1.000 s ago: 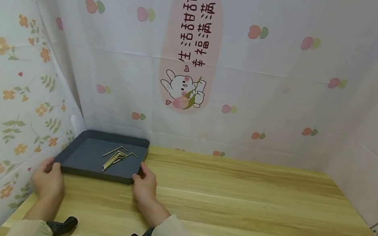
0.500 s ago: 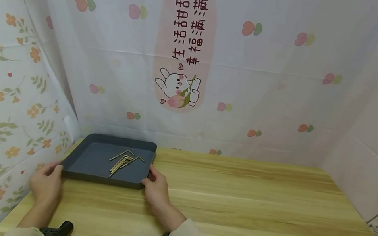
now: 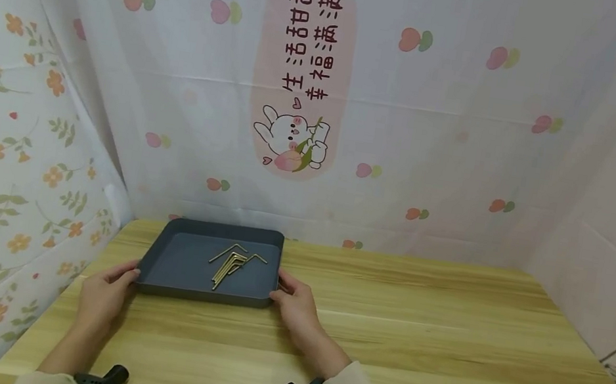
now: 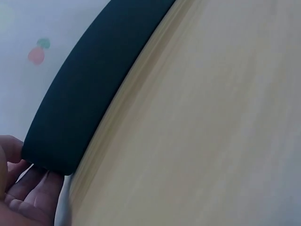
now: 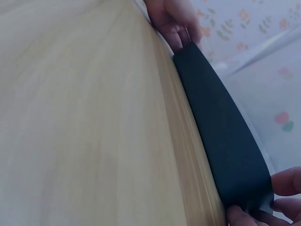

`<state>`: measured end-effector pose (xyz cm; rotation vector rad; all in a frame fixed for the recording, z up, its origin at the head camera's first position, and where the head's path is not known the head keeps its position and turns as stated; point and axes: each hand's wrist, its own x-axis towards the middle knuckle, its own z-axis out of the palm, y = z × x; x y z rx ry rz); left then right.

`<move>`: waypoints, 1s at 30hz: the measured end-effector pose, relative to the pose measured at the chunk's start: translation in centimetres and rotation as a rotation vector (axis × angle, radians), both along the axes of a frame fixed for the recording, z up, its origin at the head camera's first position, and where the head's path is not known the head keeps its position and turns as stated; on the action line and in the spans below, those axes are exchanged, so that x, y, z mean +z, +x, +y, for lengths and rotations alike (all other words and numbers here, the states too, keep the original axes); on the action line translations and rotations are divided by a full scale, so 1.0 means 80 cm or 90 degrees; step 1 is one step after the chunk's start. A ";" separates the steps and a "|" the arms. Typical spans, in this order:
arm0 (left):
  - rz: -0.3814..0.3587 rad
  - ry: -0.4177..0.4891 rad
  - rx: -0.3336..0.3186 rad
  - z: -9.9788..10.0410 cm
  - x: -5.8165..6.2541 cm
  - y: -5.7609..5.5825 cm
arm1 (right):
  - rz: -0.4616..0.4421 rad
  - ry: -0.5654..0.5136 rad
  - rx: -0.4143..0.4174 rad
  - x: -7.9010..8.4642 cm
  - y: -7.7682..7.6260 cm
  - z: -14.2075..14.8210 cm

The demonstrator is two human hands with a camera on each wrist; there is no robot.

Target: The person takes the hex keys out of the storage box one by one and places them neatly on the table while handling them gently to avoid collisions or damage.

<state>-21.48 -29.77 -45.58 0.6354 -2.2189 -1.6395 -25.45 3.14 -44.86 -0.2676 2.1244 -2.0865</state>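
Observation:
A dark blue-grey rectangular tray (image 3: 177, 265) is near the back left of the wooden table, a hand at each near corner. Several brass-coloured hex keys (image 3: 227, 267) lie in a loose bunch on its floor, right of the middle. My left hand (image 3: 104, 294) grips the near left corner, thumb at the rim. At the near right corner, my right hand (image 3: 299, 310) holds the tray between thumb and fingers. The left wrist view shows fingers (image 4: 42, 195) under the tray's end. In the right wrist view the tray's front wall (image 5: 221, 127) stretches between both hands.
The wood-grain table (image 3: 411, 340) extends to the right of the tray. A white curtain (image 3: 441, 139) with heart-like prints and a rabbit picture hangs along its back edge. On the left, a flowered cloth (image 3: 6, 173) runs close beside the left arm.
Both hands have moved the tray to the right across the table, away from the flowered cloth. The hex keys have travelled with it in the same bunch.

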 end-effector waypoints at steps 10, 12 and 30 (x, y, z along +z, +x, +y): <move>-0.003 0.024 -0.065 0.032 0.000 -0.005 | -0.013 0.014 0.000 0.003 -0.001 0.038; -0.010 0.029 -0.083 0.041 -0.001 -0.005 | -0.022 0.024 -0.003 0.003 0.000 0.047; 0.020 0.024 -0.171 0.137 0.001 -0.011 | -0.054 0.030 -0.002 -0.001 -0.014 0.157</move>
